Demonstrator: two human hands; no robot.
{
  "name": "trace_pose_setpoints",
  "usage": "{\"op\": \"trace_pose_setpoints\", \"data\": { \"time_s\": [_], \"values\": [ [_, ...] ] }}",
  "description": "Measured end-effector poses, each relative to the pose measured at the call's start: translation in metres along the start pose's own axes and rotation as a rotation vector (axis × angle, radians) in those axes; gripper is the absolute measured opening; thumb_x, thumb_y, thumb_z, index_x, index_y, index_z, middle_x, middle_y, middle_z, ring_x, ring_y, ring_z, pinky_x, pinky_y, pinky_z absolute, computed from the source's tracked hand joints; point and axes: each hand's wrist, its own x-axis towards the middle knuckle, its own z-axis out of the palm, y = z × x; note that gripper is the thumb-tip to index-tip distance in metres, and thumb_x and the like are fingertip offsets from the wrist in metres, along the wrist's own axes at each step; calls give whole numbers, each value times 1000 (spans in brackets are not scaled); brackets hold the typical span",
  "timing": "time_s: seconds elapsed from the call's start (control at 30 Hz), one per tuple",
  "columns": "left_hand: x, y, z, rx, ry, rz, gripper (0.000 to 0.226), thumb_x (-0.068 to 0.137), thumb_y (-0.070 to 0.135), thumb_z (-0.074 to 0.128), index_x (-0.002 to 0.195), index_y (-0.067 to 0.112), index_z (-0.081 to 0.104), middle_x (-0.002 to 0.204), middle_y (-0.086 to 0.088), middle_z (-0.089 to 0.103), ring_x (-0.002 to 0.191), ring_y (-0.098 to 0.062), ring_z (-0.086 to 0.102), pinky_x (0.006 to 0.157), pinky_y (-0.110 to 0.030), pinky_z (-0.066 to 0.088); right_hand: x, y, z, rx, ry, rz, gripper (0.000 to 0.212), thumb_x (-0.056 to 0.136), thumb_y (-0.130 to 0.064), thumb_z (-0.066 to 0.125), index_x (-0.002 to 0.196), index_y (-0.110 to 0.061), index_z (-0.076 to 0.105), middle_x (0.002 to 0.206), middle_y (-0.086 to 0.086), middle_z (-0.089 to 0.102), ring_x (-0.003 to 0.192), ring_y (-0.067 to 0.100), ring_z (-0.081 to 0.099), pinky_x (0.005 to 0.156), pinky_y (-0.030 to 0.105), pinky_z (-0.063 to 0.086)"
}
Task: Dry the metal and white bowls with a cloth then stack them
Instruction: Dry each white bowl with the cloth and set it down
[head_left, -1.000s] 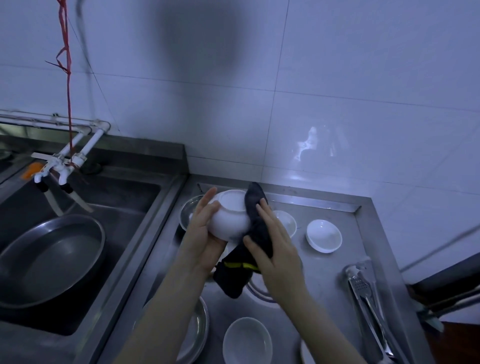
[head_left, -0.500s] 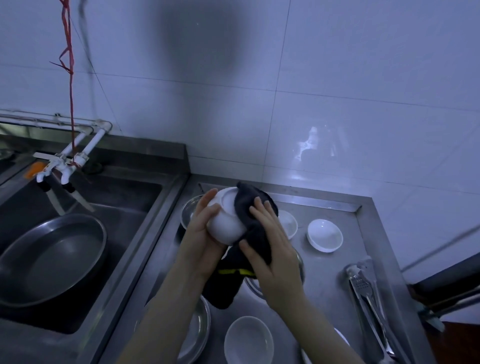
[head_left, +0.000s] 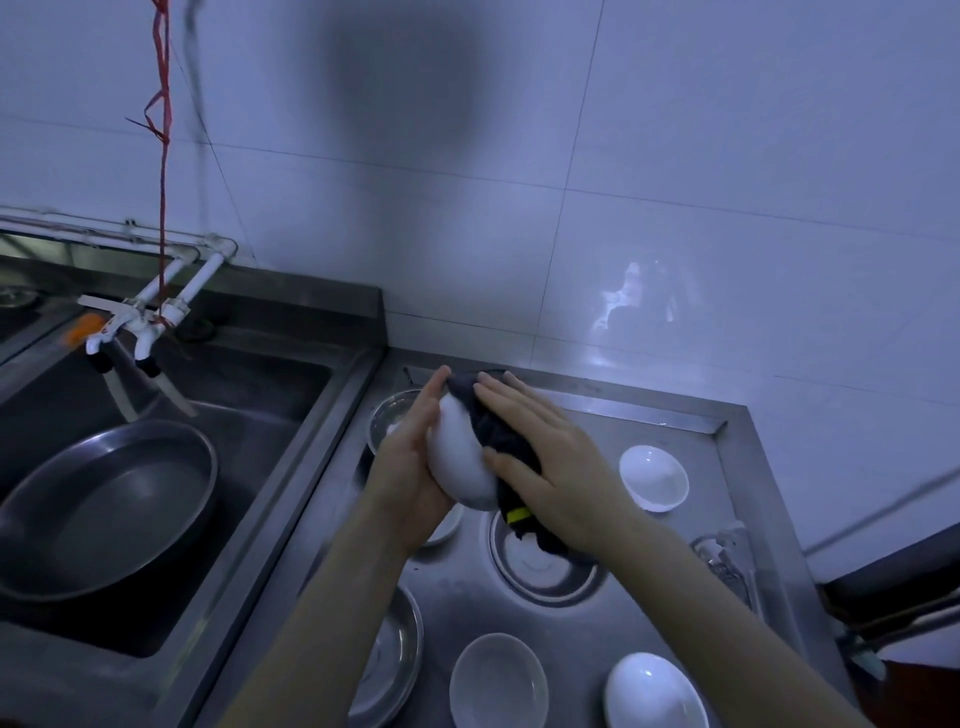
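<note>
My left hand (head_left: 410, 462) holds a white bowl (head_left: 460, 460) on its side above the steel counter, fingers curved round its outer wall. My right hand (head_left: 550, 462) presses a dark cloth (head_left: 498, 436) with a yellow tag against the bowl's mouth side, fingers nearly straight, thumb curled against the cloth. More white bowls lie on the counter at the back right (head_left: 653, 478), the front middle (head_left: 498, 686) and the front right (head_left: 654, 696). Metal bowls sit behind my left hand (head_left: 389, 415), under the cloth (head_left: 545, 566) and under my left forearm (head_left: 395, 660).
A deep sink (head_left: 156, 467) on the left holds a large metal basin (head_left: 104, 504) under white taps (head_left: 135, 332). Metal tongs (head_left: 727, 566) lie along the counter's right edge (head_left: 779, 519). A tiled wall stands close behind.
The bowl has turned from base-up to lying on its side. My right hand has slid the cloth over the bowl's top and far side.
</note>
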Motion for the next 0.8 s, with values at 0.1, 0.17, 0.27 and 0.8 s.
{"op": "trace_pose_setpoints", "data": {
  "time_s": [0.1,0.17,0.27,0.8],
  "values": [
    [5,-3,-13,-76,52,-51,52,101,32,48,151,22,37,143,-23,51,132,-40,50,105,-54,45,-12,-1,16,-86,31,-91,55,92,-36,49,144,-21,43,150,-12,37,144,1,21,119,26,18],
    [6,-5,-18,-103,85,-85,53,103,34,49,152,22,35,145,-25,49,132,-42,49,106,-57,44,-24,2,23,-111,57,-99,52,94,-37,49,143,-19,46,149,-9,41,142,3,27,118,35,24],
    [6,-10,-23,-69,124,-18,43,104,27,41,146,22,45,134,-21,60,118,-38,62,88,-51,57,-26,7,18,-60,110,22,49,94,-38,48,141,-24,47,146,-20,36,140,-5,25,118,32,21],
    [5,2,-18,166,86,21,40,105,24,37,141,29,51,118,-6,71,106,-29,69,80,-44,60,-9,-3,20,423,247,372,54,86,-33,52,140,-35,44,136,-14,53,121,-3,47,106,21,37]
  ]
}}
